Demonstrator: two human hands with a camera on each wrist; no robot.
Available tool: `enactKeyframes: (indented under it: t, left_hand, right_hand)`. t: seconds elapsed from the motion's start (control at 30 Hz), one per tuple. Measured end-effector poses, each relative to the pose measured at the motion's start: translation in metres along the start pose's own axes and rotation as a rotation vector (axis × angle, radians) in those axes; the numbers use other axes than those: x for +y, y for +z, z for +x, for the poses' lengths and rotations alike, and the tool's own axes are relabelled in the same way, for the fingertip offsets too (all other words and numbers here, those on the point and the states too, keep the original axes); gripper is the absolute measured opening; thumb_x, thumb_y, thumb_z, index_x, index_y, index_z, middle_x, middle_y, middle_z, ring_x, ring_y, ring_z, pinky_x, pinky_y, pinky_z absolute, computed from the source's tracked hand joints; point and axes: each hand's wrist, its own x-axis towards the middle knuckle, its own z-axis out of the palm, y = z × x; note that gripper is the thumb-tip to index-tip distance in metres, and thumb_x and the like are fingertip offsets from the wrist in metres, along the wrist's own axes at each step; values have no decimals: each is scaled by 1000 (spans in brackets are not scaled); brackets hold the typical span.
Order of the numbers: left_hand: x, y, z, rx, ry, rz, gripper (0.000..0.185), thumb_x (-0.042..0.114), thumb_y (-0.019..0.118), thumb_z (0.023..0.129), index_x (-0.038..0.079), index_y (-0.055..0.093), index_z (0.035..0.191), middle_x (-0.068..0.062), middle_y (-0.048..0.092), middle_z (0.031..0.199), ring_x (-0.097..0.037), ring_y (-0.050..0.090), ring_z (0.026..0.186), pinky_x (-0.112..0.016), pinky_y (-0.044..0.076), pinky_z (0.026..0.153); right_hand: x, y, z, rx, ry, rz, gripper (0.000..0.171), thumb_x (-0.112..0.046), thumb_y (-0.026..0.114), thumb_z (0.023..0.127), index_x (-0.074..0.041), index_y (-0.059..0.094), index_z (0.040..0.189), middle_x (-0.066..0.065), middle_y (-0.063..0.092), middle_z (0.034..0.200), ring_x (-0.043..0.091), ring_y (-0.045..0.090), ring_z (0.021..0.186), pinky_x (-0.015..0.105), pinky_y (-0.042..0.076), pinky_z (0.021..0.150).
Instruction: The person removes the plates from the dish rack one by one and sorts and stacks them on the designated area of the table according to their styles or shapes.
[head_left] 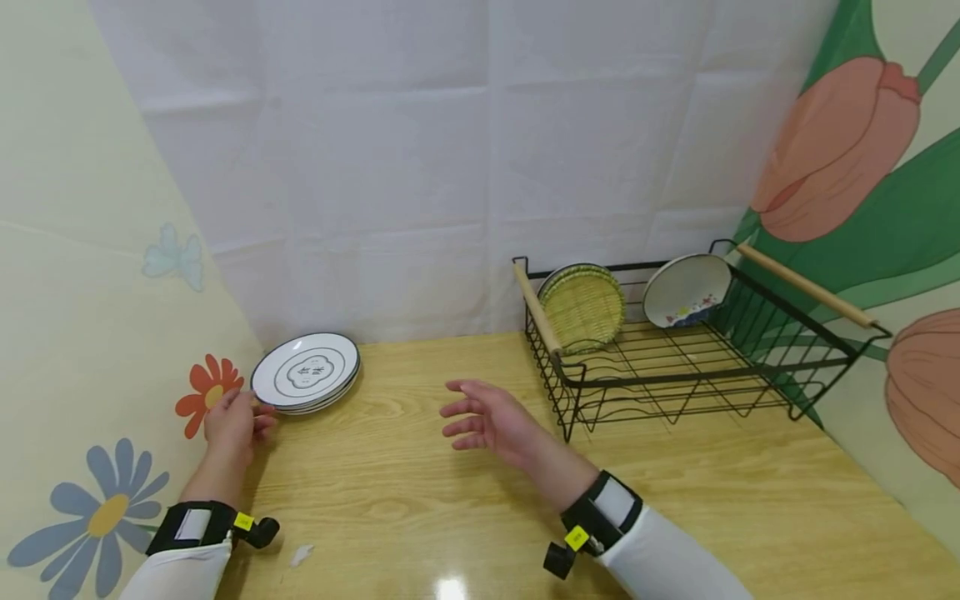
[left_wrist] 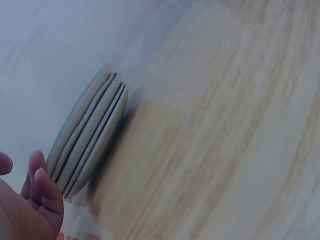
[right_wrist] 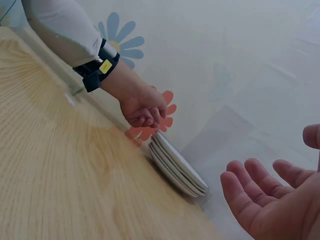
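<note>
A stack of several white plates (head_left: 313, 372) with dark rims sits at the left against the wall; the top one bears a dark printed emblem. At its near left edge is my left hand (head_left: 234, 421), fingers loosely bent and fingertips right at the rim. In the left wrist view, the fingers (left_wrist: 46, 192) overlap the end of the stacked plates (left_wrist: 90, 135), and the thumb (left_wrist: 4, 163) stands apart from them. My right hand (head_left: 487, 423) hovers over the middle of the table, palm turned left, holding nothing. Its spread fingers (right_wrist: 255, 182) show in the right wrist view.
A black wire dish rack (head_left: 675, 379) with wooden handles stands at the right. In it, a yellow-green woven-look plate (head_left: 583, 308) leans at the left and a white patterned dish (head_left: 686, 287) at the back. A small white scrap (head_left: 302, 555) lies on the wooden table (head_left: 390, 500).
</note>
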Motion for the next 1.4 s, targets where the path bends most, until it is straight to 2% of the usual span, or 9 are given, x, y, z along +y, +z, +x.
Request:
enactKeyframes:
  t: [0.1,0.2,0.37,0.5,0.7,0.8,0.93,1.2,1.4]
  left_hand:
    - [7,2,-9,21,34,-8,64,40,41,108,28,16,166,2,59,100,-12,64,70,-23,58,69]
    - [14,6,-19,-23,59,4,63,42,40,109,27,20,166,2,59,103,-11,66,73,-22,58,71]
    - [22,16,-32,-184,71,-28,63,44,39,109,24,20,166,7,67,97,-9,72,76,-20,58,71]
    - [27,26,-45,-305,78,-70,64,44,39,110,22,18,166,8,70,99,-8,75,82,-21,60,77]
    - [29,46,-65,-448,83,-112,63,41,37,111,19,17,166,5,70,113,-10,76,95,-26,61,87]
    - [27,59,-73,-493,86,-113,61,37,36,111,17,18,165,-2,68,129,-10,75,101,-28,61,89]
    - [20,78,-84,-540,82,-94,59,34,35,111,16,20,165,-10,59,147,-10,73,106,-31,59,92]
    - [3,119,-103,-654,50,-149,58,32,37,110,13,24,163,-23,51,154,-21,71,112,-37,57,93]
    - [-5,152,-119,-732,38,-186,58,32,37,109,12,24,162,-30,44,156,-40,59,133,-38,57,92]
  right_hand:
    - [-13,5,-6,-64,-32,-105,51,-34,44,110,-6,43,152,7,69,117,18,72,96,35,61,83]
    - [-30,9,-14,-123,-73,-201,48,-31,43,110,-5,46,151,7,68,118,20,71,103,37,60,87]
    - [-62,9,-25,-185,-143,-313,46,-26,47,108,-4,49,149,11,68,123,27,68,113,40,59,94]
    - [-92,0,-33,-186,-201,-413,46,-24,48,107,-3,50,148,9,68,123,27,68,115,40,57,96]
    - [-137,-22,-35,-105,-280,-600,42,-19,50,106,-2,55,144,0,71,119,20,68,112,44,54,101]
    - [-158,-38,-34,-48,-303,-709,40,-20,52,106,-5,57,142,3,71,123,18,67,113,48,52,104]
    - [-183,-58,-32,48,-279,-845,39,-26,53,107,-11,60,142,12,67,136,27,63,124,52,47,109]
    - [-219,-100,-28,208,-182,-1127,53,-50,50,106,-18,54,149,13,48,159,38,40,149,65,31,120]
    - [-234,-130,-14,252,-162,-1287,57,-48,52,105,-12,52,150,20,55,150,40,49,140,60,40,114]
